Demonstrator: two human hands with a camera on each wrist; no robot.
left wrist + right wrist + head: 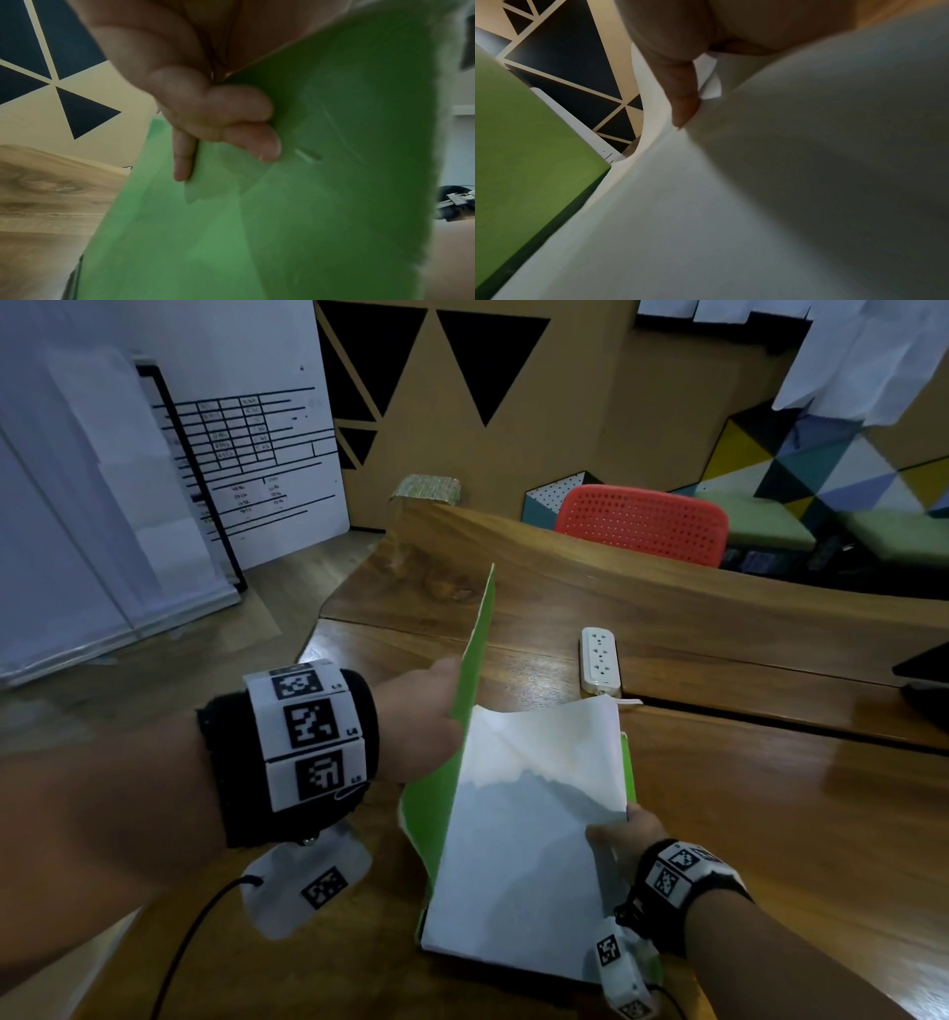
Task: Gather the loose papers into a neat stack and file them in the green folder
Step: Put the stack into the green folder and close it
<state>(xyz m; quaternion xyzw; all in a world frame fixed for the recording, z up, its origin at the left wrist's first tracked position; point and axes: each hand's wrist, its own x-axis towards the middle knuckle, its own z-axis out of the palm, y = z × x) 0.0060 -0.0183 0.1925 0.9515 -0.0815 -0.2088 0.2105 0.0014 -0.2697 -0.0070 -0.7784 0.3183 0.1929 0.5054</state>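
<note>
A green folder [475, 660] lies open on the wooden table [770, 814], its front cover raised almost upright. My left hand [426, 711] grips that cover, fingers [246, 125] curled round its green sheet [308, 182]. A stack of white papers [529, 824] rests on the folder's lower half, its far edge curling upward. My right hand [624, 834] holds the stack at its right edge; in the right wrist view a finger [685, 95] presses into the white sheets [757, 203], with the green cover [526, 142] to the left.
A white power strip [600, 660] lies on the table just beyond the papers. A red perforated chair back [642, 523] stands behind the table's far edge. A dark device [924, 675] sits at the right edge. White boards [205, 454] lean at the left.
</note>
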